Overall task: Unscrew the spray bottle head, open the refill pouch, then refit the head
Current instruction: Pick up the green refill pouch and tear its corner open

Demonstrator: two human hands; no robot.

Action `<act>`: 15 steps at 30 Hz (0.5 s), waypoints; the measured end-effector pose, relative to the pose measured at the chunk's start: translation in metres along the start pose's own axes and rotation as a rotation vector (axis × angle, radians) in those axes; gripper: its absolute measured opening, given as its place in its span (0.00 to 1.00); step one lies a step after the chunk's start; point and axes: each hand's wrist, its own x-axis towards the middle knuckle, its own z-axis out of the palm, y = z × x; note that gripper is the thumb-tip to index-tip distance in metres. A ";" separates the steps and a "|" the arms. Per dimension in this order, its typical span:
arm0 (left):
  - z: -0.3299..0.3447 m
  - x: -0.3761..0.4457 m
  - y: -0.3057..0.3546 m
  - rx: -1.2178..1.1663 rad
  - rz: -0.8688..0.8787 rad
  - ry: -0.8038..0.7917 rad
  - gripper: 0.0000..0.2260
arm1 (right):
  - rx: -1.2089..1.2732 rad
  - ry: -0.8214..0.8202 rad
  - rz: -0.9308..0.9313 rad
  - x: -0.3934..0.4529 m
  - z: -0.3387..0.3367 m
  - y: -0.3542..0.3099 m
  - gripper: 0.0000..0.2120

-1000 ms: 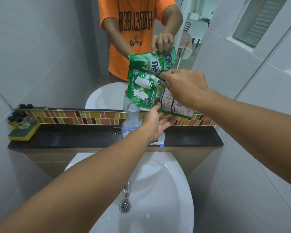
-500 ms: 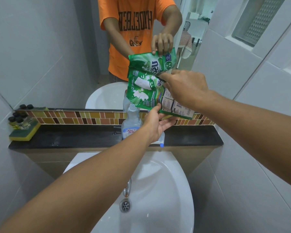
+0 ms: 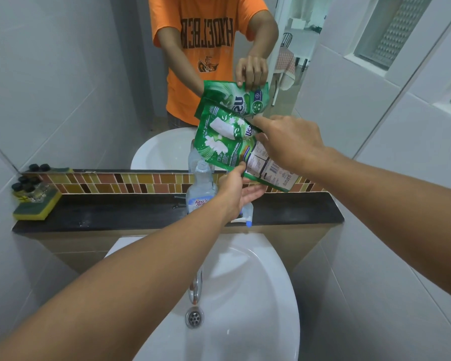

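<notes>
At frame centre, one glossy green plastic refill pouch (image 3: 227, 144) is pinched at its top edge by the right hand (image 3: 289, 144) and gripped underneath by the left hand (image 3: 236, 188). One clear headless spray bottle (image 3: 201, 188) stands below; its detached head (image 3: 246, 216) apparently lies behind the wrist. Unscrewing is done; opening and refitting remain.

Open counter (image 3: 115, 212) between sponge (image 3: 37, 207) and headless spray bottle (image 3: 201, 188); mirror (image 3: 89, 74) blocks passage behind; basin (image 3: 245, 295) unobstructed below.
</notes>
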 end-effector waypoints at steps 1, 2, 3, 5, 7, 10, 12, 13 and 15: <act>-0.001 0.000 0.000 0.016 0.003 0.007 0.17 | 0.011 -0.007 0.011 -0.002 0.001 0.000 0.10; -0.002 0.001 0.000 0.034 0.007 0.012 0.17 | 0.022 -0.017 0.023 -0.004 0.002 0.000 0.10; -0.003 0.002 0.000 0.055 0.009 0.017 0.17 | 0.033 -0.028 0.033 -0.005 0.003 0.000 0.10; -0.004 0.003 0.000 0.095 0.013 0.028 0.16 | 0.049 -0.054 0.055 -0.008 0.006 0.001 0.10; -0.006 0.004 0.000 0.128 0.011 0.046 0.16 | 0.069 -0.084 0.078 -0.011 0.008 0.002 0.11; -0.010 0.008 0.000 0.171 0.014 0.079 0.15 | 0.140 -0.124 0.119 -0.017 0.013 0.003 0.12; -0.012 0.010 -0.001 0.202 0.023 0.096 0.15 | 0.185 -0.143 0.150 -0.021 0.017 0.006 0.10; -0.012 0.011 -0.002 0.217 0.031 0.108 0.14 | 0.206 -0.151 0.169 -0.023 0.019 0.007 0.09; -0.013 0.013 -0.003 0.241 0.046 0.127 0.13 | 0.244 -0.166 0.204 -0.027 0.024 0.010 0.09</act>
